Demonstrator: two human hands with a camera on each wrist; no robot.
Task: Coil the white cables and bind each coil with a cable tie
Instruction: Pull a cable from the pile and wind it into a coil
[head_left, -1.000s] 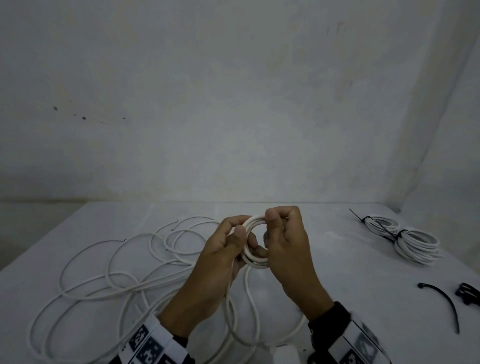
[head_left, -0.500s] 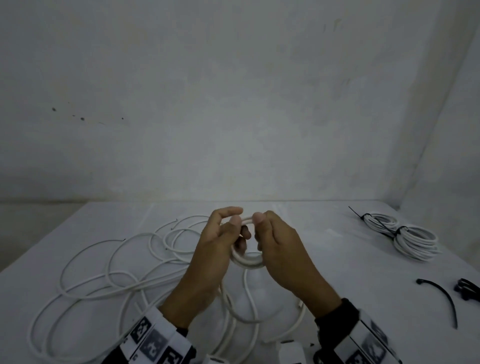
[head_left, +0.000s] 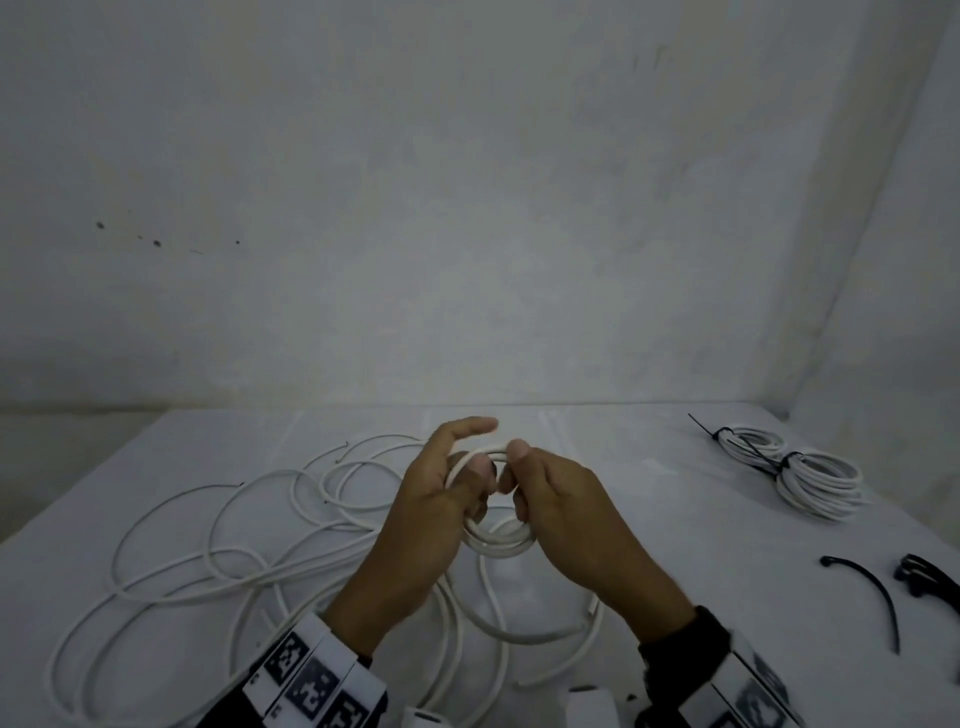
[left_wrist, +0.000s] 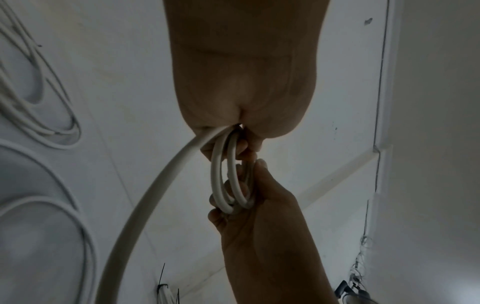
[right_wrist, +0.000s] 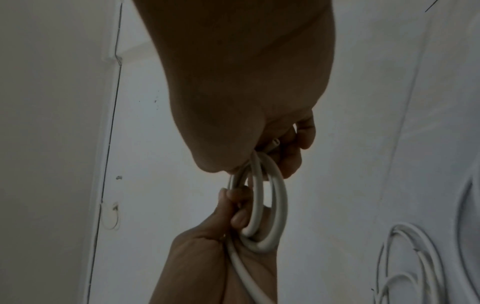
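Observation:
Above the table I hold a small coil of white cable (head_left: 500, 543) between both hands. My left hand (head_left: 470, 467) curls its lower fingers through the loops, with the index finger stretched out above. My right hand (head_left: 514, 483) pinches the coil's top with the thumb and curls its other fingers round the right side. In the left wrist view the loops (left_wrist: 223, 176) run from my left palm to my right hand (left_wrist: 259, 209), and the free cable (left_wrist: 155, 195) trails down to the left. The right wrist view shows the same loops (right_wrist: 267, 205) held by my left hand (right_wrist: 207, 259).
Loose white cable (head_left: 208, 551) sprawls in tangled loops over the left of the white table (head_left: 649, 519). Two bound coils (head_left: 815, 480) lie at the far right. Black cable ties (head_left: 865, 590) lie near the right edge. A wall stands close behind.
The coil has tipped from upright to flatter and lower. My left index finger has lifted off and straightened. My right hand has shifted its grip to the top of the coil.

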